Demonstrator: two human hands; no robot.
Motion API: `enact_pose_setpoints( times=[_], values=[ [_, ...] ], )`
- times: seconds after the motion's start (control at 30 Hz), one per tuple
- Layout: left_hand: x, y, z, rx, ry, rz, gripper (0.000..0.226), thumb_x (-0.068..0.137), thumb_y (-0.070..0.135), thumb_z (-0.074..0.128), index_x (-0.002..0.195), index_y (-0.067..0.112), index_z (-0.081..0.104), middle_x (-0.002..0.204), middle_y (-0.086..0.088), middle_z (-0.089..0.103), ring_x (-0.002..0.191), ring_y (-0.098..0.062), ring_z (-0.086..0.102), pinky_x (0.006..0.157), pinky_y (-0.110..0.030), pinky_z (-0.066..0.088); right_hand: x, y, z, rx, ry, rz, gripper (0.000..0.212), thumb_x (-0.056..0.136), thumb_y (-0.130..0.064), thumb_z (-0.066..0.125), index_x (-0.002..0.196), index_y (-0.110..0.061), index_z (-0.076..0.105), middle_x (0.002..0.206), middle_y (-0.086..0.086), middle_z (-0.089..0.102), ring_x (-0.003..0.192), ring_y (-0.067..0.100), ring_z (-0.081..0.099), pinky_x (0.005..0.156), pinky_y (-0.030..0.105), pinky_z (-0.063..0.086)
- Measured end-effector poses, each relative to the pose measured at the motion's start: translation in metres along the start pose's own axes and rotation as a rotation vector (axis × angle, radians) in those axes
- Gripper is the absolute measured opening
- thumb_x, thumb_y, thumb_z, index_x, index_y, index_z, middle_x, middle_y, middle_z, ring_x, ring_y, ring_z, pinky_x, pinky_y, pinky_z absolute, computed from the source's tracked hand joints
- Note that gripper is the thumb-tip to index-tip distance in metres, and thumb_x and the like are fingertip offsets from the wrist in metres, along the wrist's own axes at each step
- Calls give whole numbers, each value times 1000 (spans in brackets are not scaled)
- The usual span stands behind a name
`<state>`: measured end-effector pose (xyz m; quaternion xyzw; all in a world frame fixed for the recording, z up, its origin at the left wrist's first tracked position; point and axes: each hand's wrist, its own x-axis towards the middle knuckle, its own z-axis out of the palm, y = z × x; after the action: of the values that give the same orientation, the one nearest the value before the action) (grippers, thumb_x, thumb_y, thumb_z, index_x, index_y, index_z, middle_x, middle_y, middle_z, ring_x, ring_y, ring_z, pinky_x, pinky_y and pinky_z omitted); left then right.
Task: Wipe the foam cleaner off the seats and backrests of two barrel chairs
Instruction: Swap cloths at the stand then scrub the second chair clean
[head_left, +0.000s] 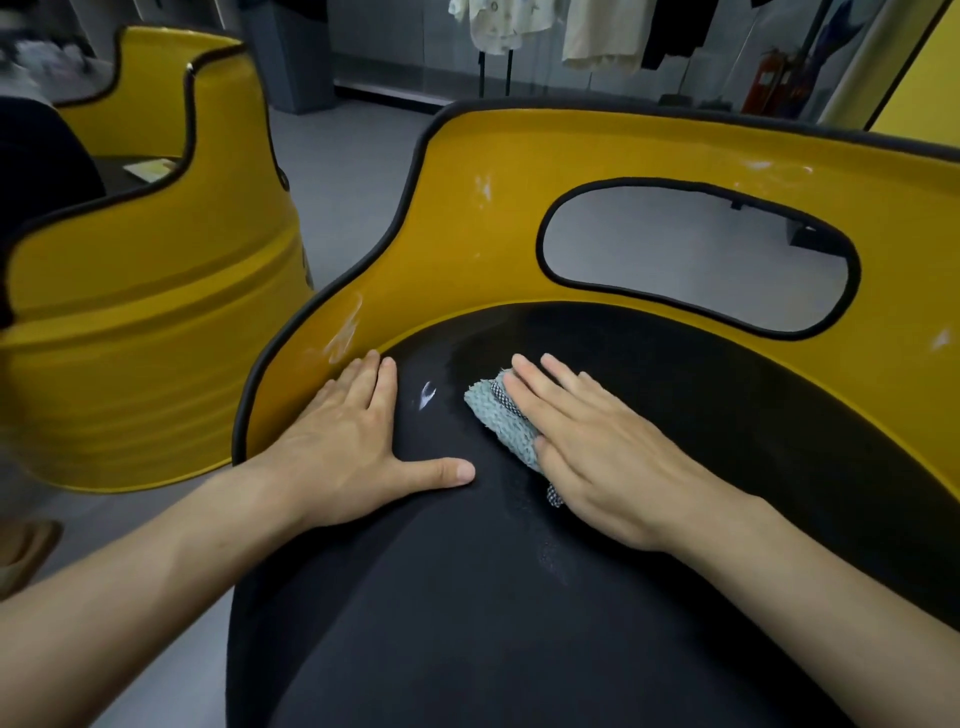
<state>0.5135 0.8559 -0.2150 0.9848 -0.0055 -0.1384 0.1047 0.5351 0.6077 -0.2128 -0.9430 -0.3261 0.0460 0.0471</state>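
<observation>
Now, right hand (587, 441): flat, fingers straight and close together, palm pressing down on the cloth, nothing curled round it.
Cloth (498, 421): pale blue-grey and folded, under the right palm and fingers, its edge showing on the thumb side.
Seat (467, 623): black, under both hands and the cloth.
Left hand (343, 441): flat on the seat just left of the cloth, fingers straight, thumb spread toward the right hand, holding nothing.
Foam smear (426, 396): small white mark between the two hands.
Backrest (493, 234): yellow, beyond both sets of fingertips.
White streaks (345, 327): on the backrest, just past the left fingertips.
Second barrel chair (145, 312): yellow, well left of the left hand.
</observation>
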Motion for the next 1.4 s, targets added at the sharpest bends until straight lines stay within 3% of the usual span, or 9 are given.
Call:
enact_pose_setpoints(
  times=[0.17,0.27,0.4,0.6,0.73,0.9,1.0,1.2,1.4],
  values=[
    [2,-3,3,6,9,13,155,44,111,21,159,18,-21,168,-2,-22,155,-15,-17,126,-35,-4,-10,-1,2,-51,-98,46,63,103,-59,10,153,-42,-23,160,-24,-26,148,3,-26,125,39,-7],
    [2,-3,2,6,0,10,149,51,108,26,159,18,-22,168,-1,-24,155,-15,-18,126,-34,-5,-23,2,-4,-63,-164,66,61,95,-69,4,145,-57,-27,156,-29,-31,145,2,-31,122,41,-16],
    [1,-2,2,4,-5,10,145,54,104,28,158,18,-24,167,-1,-26,154,-16,-20,126,-35,-6,-17,5,-4,-59,-202,157,56,99,-63,3,145,-58,-28,155,-29,-33,146,5,-30,122,47,-15],
    [0,-4,3,-9,8,27,144,56,105,28,158,19,-24,167,0,-26,154,-15,-21,125,-34,-7,74,59,-8,-26,-60,416,55,105,-52,7,158,-42,-5,168,-12,-6,155,24,-5,118,68,-5],
    [-2,-4,3,-20,14,33,144,55,103,28,158,17,-23,167,0,-26,154,-14,-21,126,-34,-7,58,24,2,17,-10,302,53,108,-43,12,160,-39,3,168,-14,-1,155,18,-4,119,66,-6],
    [-1,-5,1,-18,-12,38,146,53,105,30,157,18,-26,166,0,-29,153,-13,-24,125,-34,-8,-7,-31,5,-34,-101,29,59,98,-54,-6,156,-47,-13,164,-23,-16,152,9,-20,121,57,-12],
    [-1,-5,1,-11,-23,35,148,50,106,29,157,19,-27,165,1,-30,152,-13,-25,125,-33,-8,4,-24,5,-83,-90,70,53,104,-52,-1,154,-49,-15,164,-24,-15,153,14,-17,120,61,-10],
    [-4,-1,-2,-20,-26,20,144,54,101,33,158,19,-24,166,0,-29,153,-13,-23,124,-33,-9,74,11,-5,-12,-72,288,53,108,-44,12,160,-40,2,168,-13,0,155,27,-9,116,70,-7],
    [-4,-5,1,-34,-20,32,147,51,104,32,158,20,-24,166,1,-28,153,-13,-24,124,-33,-9,-9,-39,-1,-37,-90,129,55,105,-49,2,158,-42,-6,167,-17,-7,153,18,-17,120,62,-9]
  ],
)
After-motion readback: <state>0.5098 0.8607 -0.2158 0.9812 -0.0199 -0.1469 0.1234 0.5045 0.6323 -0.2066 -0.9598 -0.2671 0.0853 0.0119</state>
